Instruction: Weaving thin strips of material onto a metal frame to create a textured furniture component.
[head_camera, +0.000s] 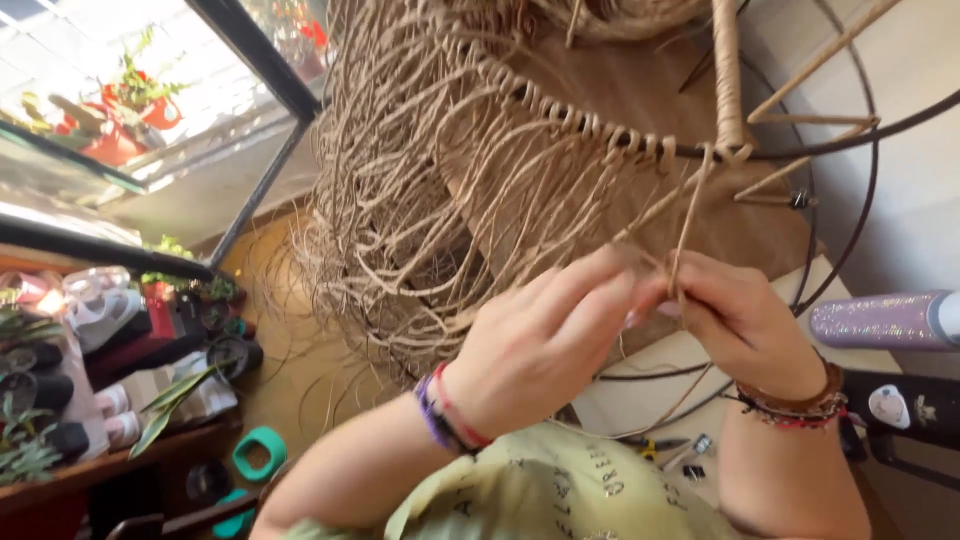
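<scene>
Centre frame, just below dark wire ring (640, 140): left hand (545, 345) and right hand (745, 325) meet fingertip to fingertip, both pinched shut on one tan fibre strand (688, 225). Strand runs steeply up-right to ring. Right hand nearer ring.

Wire frame (860, 190): upper right, with a row of cord knots (560, 110) along its rim. Loose cord strands (420, 220): hanging from that rim, left of centre. Left hand (540, 345) and right hand (745, 325): side by side below the rim, fingers (600, 290) meeting on a single cord (688, 215) that runs up to the rim. Potted plants (120, 110): far left, behind glass. Shelf (90, 470): lower left, carrying small pots.
</scene>
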